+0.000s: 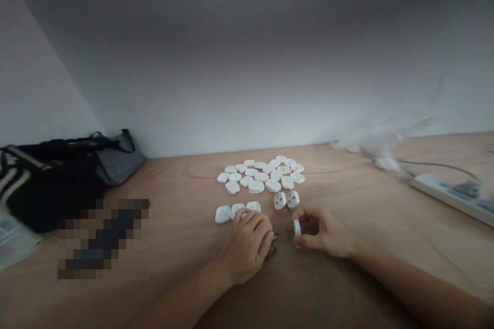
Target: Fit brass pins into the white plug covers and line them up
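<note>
My right hand [322,231] pinches a small white plastic piece [297,228] on edge between thumb and fingers. My left hand [250,241] is curled low over the wooden table, its fingertips by a row of three white pieces [223,214]; what it holds, if anything, is hidden. Small brass-coloured parts [273,248] lie right beside its thumb. Two white pieces with openings [280,200] stand beyond, between the hands. Farther back is a cluster of several white rounded-square pieces [256,186] lying on the table.
On the wooden table [173,247], a black bag [50,180] and a striped bag [119,159] stand at the left, near a blurred-out dark object [110,236]. At the right are a white power strip [451,195] with a cable and a clear plastic bag [376,141] against the wall.
</note>
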A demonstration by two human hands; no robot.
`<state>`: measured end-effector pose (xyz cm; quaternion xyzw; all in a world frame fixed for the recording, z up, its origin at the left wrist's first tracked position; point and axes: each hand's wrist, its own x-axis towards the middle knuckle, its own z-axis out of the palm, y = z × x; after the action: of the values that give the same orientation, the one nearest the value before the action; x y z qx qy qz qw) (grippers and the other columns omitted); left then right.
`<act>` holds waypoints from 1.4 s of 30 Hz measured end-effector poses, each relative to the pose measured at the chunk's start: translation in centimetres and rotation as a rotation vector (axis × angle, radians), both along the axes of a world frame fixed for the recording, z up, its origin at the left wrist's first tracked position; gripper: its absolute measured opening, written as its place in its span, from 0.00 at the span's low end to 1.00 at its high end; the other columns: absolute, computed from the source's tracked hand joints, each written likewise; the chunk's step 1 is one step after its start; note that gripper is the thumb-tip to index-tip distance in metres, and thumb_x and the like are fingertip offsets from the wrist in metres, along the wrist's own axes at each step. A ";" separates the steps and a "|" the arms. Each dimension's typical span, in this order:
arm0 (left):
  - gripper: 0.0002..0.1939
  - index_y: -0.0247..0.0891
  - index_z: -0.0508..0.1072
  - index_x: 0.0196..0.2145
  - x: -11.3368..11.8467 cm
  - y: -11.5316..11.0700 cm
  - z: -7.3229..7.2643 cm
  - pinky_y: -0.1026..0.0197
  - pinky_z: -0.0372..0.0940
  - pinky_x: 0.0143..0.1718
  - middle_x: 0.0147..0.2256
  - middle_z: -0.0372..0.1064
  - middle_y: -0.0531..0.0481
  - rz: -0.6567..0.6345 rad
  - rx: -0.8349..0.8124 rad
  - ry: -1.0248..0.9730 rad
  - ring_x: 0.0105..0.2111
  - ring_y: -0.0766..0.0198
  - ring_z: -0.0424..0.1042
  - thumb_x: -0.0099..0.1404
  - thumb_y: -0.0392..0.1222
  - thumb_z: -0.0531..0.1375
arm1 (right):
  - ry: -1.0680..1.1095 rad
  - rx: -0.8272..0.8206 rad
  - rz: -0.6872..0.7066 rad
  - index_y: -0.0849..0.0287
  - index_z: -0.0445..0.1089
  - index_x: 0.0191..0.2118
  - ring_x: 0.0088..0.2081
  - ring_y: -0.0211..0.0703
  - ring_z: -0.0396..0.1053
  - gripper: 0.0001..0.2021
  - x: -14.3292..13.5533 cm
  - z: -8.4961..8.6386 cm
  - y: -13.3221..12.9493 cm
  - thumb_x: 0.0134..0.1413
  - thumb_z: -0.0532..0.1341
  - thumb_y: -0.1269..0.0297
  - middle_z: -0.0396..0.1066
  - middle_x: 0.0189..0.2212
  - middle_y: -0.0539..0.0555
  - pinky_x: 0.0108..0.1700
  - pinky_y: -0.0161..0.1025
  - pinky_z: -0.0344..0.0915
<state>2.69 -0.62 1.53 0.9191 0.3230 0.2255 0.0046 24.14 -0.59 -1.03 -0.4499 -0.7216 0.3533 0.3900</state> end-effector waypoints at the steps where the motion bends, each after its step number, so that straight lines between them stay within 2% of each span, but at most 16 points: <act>1: 0.08 0.38 0.66 0.32 -0.1 0.1 0.0 0.51 0.52 0.46 0.33 0.67 0.49 0.015 -0.008 -0.001 0.37 0.59 0.63 0.65 0.36 0.49 | 0.014 -0.009 0.004 0.60 0.68 0.33 0.29 0.39 0.67 0.12 0.2 -0.1 0.2 0.38 0.66 0.67 0.70 0.27 0.49 0.31 0.34 0.65; 5: 0.04 0.39 0.68 0.32 0.0 0.2 -0.1 0.51 0.51 0.46 0.34 0.67 0.51 -0.016 -0.047 0.020 0.38 0.58 0.63 0.63 0.40 0.55 | 0.004 0.006 0.047 0.59 0.68 0.35 0.31 0.41 0.68 0.14 0.6 -0.4 0.4 0.39 0.67 0.65 0.70 0.29 0.49 0.34 0.37 0.66; 10: 0.08 0.40 0.69 0.35 0.5 0.2 -0.4 0.52 0.53 0.44 0.34 0.67 0.50 0.039 -0.097 -0.006 0.38 0.57 0.63 0.63 0.46 0.56 | -0.016 0.073 0.064 0.58 0.69 0.38 0.37 0.45 0.68 0.17 0.6 -0.6 0.3 0.38 0.69 0.62 0.71 0.34 0.52 0.39 0.41 0.66; 18: 0.04 0.37 0.68 0.32 1.3 0.3 -0.6 0.53 0.51 0.44 0.33 0.68 0.52 0.066 -0.084 -0.007 0.38 0.59 0.63 0.64 0.39 0.56 | -0.056 0.105 0.103 0.58 0.71 0.36 0.37 0.46 0.67 0.17 0.1 0.2 -0.3 0.36 0.70 0.60 0.70 0.34 0.52 0.39 0.40 0.64; 22: 0.05 0.37 0.67 0.31 0.5 0.4 -0.4 0.52 0.51 0.44 0.33 0.68 0.51 0.112 -0.078 -0.011 0.37 0.59 0.63 0.65 0.39 0.56 | -0.071 0.139 0.048 0.58 0.70 0.37 0.37 0.46 0.67 0.19 0.9 0.4 0.0 0.35 0.70 0.59 0.70 0.34 0.52 0.40 0.42 0.63; 28: 0.06 0.39 0.69 0.30 -1.2 0.2 0.4 0.51 0.50 0.47 0.32 0.69 0.54 0.050 -0.139 0.031 0.37 0.60 0.64 0.62 0.42 0.60 | -0.116 0.137 0.055 0.56 0.70 0.37 0.41 0.49 0.66 0.18 1.4 0.3 0.2 0.36 0.69 0.61 0.69 0.37 0.53 0.45 0.47 0.61; 30: 0.05 0.40 0.70 0.33 -1.5 0.2 0.5 0.51 0.51 0.46 0.34 0.69 0.52 0.060 -0.143 0.035 0.39 0.58 0.64 0.61 0.43 0.60 | -0.102 0.136 0.073 0.56 0.70 0.37 0.42 0.50 0.66 0.17 1.1 0.2 0.1 0.37 0.69 0.61 0.69 0.37 0.53 0.46 0.48 0.61; 32: 0.14 0.41 0.69 0.41 -1.5 0.3 0.3 0.51 0.54 0.46 0.40 0.68 0.49 0.061 -0.120 0.015 0.42 0.55 0.63 0.59 0.48 0.62 | -0.042 0.102 0.106 0.56 0.69 0.38 0.42 0.49 0.66 0.17 0.8 0.2 -0.1 0.38 0.69 0.62 0.69 0.37 0.53 0.46 0.47 0.62; 35: 0.28 0.41 0.63 0.52 -1.2 0.5 0.1 0.51 0.55 0.48 0.48 0.64 0.45 -0.029 -0.025 -0.019 0.47 0.52 0.61 0.57 0.54 0.62 | 0.123 0.002 0.192 0.57 0.65 0.41 0.41 0.47 0.68 0.20 0.3 0.3 -0.2 0.40 0.68 0.61 0.69 0.38 0.53 0.44 0.45 0.65; 39: 0.23 0.43 0.63 0.53 -0.4 0.8 0.2 0.51 0.52 0.53 0.49 0.66 0.46 -0.186 0.162 -0.017 0.49 0.55 0.62 0.63 0.53 0.55 | 0.275 -0.058 0.273 0.56 0.59 0.46 0.46 0.46 0.66 0.26 -0.3 0.4 -0.5 0.41 0.69 0.63 0.65 0.44 0.55 0.48 0.46 0.64; 42: 0.19 0.44 0.62 0.53 0.1 0.6 0.2 0.48 0.45 0.58 0.48 0.69 0.50 -0.272 0.271 0.015 0.51 0.58 0.62 0.67 0.49 0.52 | 0.365 -0.139 0.360 0.54 0.55 0.48 0.45 0.45 0.67 0.30 -0.6 0.2 -0.7 0.40 0.69 0.61 0.65 0.44 0.55 0.45 0.45 0.66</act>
<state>2.76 0.01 1.76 0.9482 0.1623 0.2576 -0.0909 23.49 -1.31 -0.85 -0.2686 -0.6818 0.5410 0.4127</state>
